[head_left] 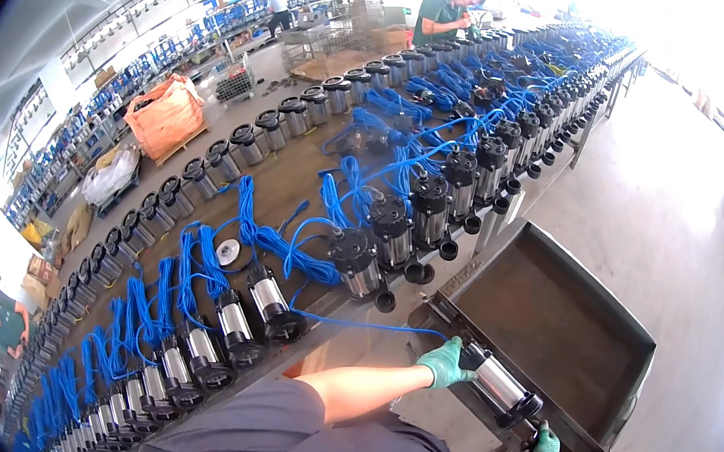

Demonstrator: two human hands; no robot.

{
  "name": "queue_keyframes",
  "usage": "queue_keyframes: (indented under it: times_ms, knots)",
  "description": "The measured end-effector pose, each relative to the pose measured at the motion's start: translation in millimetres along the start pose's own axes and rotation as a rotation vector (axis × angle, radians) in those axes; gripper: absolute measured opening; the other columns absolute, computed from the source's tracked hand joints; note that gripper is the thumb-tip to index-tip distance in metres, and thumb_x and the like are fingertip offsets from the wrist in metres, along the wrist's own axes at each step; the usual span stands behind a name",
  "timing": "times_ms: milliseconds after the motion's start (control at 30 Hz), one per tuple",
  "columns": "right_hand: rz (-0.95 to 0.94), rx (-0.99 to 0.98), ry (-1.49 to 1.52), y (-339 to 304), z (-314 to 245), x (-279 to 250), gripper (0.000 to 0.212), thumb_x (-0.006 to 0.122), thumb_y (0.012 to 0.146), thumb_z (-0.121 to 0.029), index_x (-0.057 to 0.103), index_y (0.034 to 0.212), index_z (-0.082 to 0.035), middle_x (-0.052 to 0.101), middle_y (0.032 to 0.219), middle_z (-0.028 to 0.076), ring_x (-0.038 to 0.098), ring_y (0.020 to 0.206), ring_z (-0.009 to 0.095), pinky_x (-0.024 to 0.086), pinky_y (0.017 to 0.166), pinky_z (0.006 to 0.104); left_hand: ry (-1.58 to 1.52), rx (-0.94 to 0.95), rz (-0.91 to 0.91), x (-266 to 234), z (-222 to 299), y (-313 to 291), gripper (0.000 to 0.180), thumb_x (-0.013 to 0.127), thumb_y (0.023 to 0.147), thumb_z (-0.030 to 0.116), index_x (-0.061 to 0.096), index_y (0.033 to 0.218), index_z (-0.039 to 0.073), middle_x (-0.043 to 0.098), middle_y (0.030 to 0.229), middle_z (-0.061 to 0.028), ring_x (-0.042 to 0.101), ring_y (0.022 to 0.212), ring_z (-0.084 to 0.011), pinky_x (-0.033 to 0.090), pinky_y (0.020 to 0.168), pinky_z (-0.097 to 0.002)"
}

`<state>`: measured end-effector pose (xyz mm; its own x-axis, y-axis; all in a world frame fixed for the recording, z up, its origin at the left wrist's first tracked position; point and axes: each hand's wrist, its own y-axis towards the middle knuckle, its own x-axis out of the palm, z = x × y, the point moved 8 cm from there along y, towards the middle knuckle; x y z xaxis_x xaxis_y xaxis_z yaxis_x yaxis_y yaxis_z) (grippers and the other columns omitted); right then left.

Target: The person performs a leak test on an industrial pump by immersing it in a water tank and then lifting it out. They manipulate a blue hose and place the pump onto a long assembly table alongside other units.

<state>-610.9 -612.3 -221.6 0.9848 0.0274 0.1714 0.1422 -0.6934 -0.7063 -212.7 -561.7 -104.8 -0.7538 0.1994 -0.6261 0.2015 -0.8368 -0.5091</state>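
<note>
A submersible pump [501,386] with a silver body and black ends lies tilted across the near edge of a dark metal tank [553,313]. My left hand [446,365], in a green glove, is closed on the pump's upper black end. At the other end, my right hand [544,450], gloved alike, grips a black part; its fingers partly hide what it holds. From the pump's upper end a blue cable [367,324] stretches left to the workbench. The nearest pump on the bench [273,297] lies on its side, left of my left arm.
Rows of similar pumps [357,258] and coiled blue cables [285,248] cover the long workbench [282,169]. A co-worker [447,16] in green bends over the far end; another person [6,324] is at far left. An orange bulk bag [165,115] stands beyond the bench.
</note>
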Motion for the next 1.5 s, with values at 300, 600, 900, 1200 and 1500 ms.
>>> queue_keyframes:
  times_ms: [300,600,900,1200,1500]
  knots:
    - [0.082,-1.395,-1.127,-91.2,-62.8,45.6,0.03,0.069,0.105,-0.019,0.067,0.13,-0.003,0.063,0.077,0.004,0.058,0.057,0.015,0.05,0.052,0.0328,-0.017,0.024,0.044,7.6,-11.8,8.3,0.122,0.084,0.083,0.058,0.023,0.162,-0.012,0.041,0.162,-0.0322,0.046,0.149,-0.0399,0.041,0.121,-0.0405]
    - [0.072,-0.352,-0.455,-1.8,-12.1,0.1,0.045,0.055,0.112,-0.044,0.071,0.101,-0.003,0.063,0.068,0.005,0.061,0.052,0.018,0.052,0.046,0.0341,-0.018,0.017,0.046,6.3,-8.2,3.0,0.119,0.083,0.085,0.057,0.023,0.163,-0.011,0.04,0.163,-0.0316,0.046,0.149,-0.0403,0.04,0.122,-0.041]
    - [0.067,-0.023,-0.188,22.5,10.8,-9.0,0.049,0.059,0.109,-0.045,0.07,0.082,-0.007,0.06,0.058,0.006,0.054,0.042,0.02,0.04,0.039,0.0361,-0.094,0.063,0.122,12.3,-14.8,8.3,0.116,0.087,0.083,0.051,0.027,0.159,-0.012,0.046,0.157,-0.0337,0.05,0.146,-0.0416,0.042,0.12,-0.0412]
    - [0.623,-0.655,-0.783,-42.3,-40.0,-56.6,0.043,0.059,0.107,-0.035,0.071,0.122,0.004,0.075,0.113,0.023,0.07,0.107,0.04,0.054,0.098,0.0475,-0.071,0.021,0.122,10.1,-24.6,-2.5,0.115,0.087,0.083,0.052,0.028,0.159,-0.011,0.048,0.155,-0.0342,0.053,0.142,-0.0427,0.045,0.116,-0.0422]
    - [0.86,-0.349,-0.552,8.2,51.9,-355.7,0.044,0.072,0.1,-0.039,0.059,0.115,0.001,0.066,0.079,0.013,0.061,0.06,0.025,0.053,0.054,0.0433,-0.046,0.114,0.11,14.4,8.6,16.4,0.115,0.086,0.083,0.054,0.028,0.159,-0.011,0.05,0.153,-0.034,0.054,0.141,-0.0425,0.046,0.116,-0.0423]
